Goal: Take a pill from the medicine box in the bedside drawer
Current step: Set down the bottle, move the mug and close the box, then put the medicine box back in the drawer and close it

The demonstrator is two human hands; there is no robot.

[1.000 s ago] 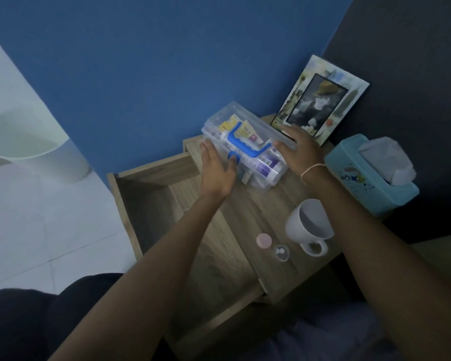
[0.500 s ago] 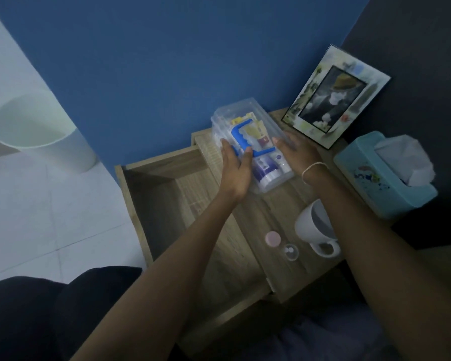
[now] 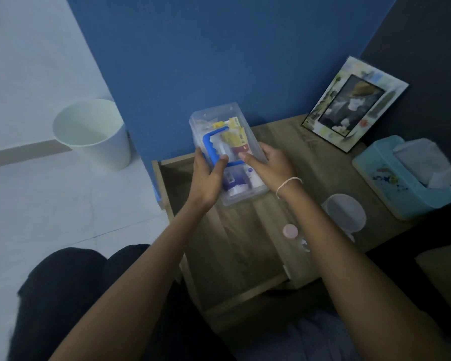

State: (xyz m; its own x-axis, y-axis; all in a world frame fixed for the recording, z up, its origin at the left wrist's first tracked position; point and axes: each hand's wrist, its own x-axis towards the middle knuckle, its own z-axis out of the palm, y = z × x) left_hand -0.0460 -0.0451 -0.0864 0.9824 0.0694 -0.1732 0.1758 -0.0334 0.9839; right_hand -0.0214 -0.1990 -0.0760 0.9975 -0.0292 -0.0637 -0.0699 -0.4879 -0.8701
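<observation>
Lifted since a second ago, the medicine box no longer lies flat on the bedside table; it is now tilted, its far end raised toward the blue wall, and it has swung toward the open drawer.

Both forearms reach forward from the bottom of the view. The left hand is clamped on the box's left side, fingers wrapped along the edge and the thumb pressed over the lid beside the blue handle. The right hand grips the right side, fingers curled around the wall and the thumb laid across the lid toward the handle. A pale string bracelet circles the right wrist.

Through the clear plastic show yellow packets, a red-banded one, and white and purple bottles at the near end. Whether the near end touches the tabletop cannot be told.

Just below the right forearm, a pink cap lies on the table, with a small clear container beside it and a blurred white mug to the right. Farther right sits a light blue tissue box, and a picture frame leans against the dark wall. On the floor to the left stands a white bin.
</observation>
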